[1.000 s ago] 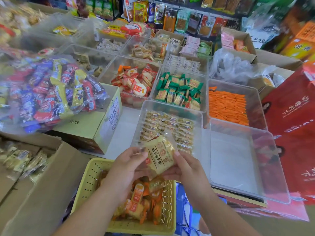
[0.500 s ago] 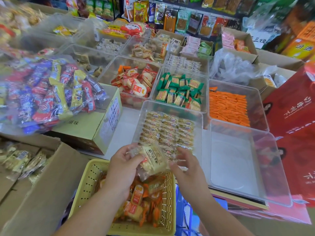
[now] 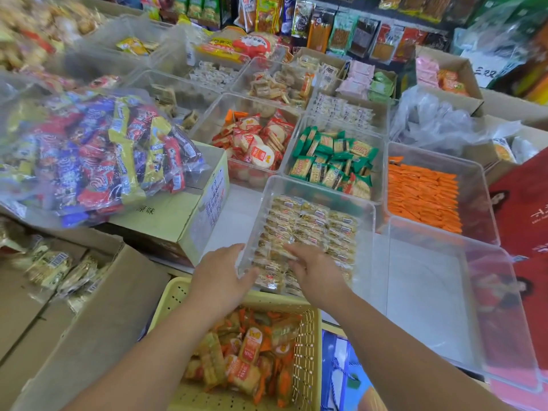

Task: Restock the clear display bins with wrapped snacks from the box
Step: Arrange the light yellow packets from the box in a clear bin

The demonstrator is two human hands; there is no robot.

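Observation:
A clear bin (image 3: 321, 189) in front of me holds rows of beige wrapped snacks (image 3: 311, 223). My left hand (image 3: 221, 272) grips the bin's near left corner, with the thumb along the front wall. Inside the bin, my right hand (image 3: 315, 269) lies with fingers spread flat on the near rows of packets. To my left an open cardboard box (image 3: 98, 307) contains more of the beige wrapped snacks (image 3: 50, 268).
A yellow basket (image 3: 310, 336) of orange-wrapped snacks sits just below my arms. An empty clear bin (image 3: 486, 321) stands to the right. Further bins hold red, green and orange packets. A big bag of mixed sweets (image 3: 98, 155) lies on a carton at left.
Both hands held one beige packet above the basket before. The packet is now down in the bin; my right hand reached in over the rows and my left moved to the bin's corner.

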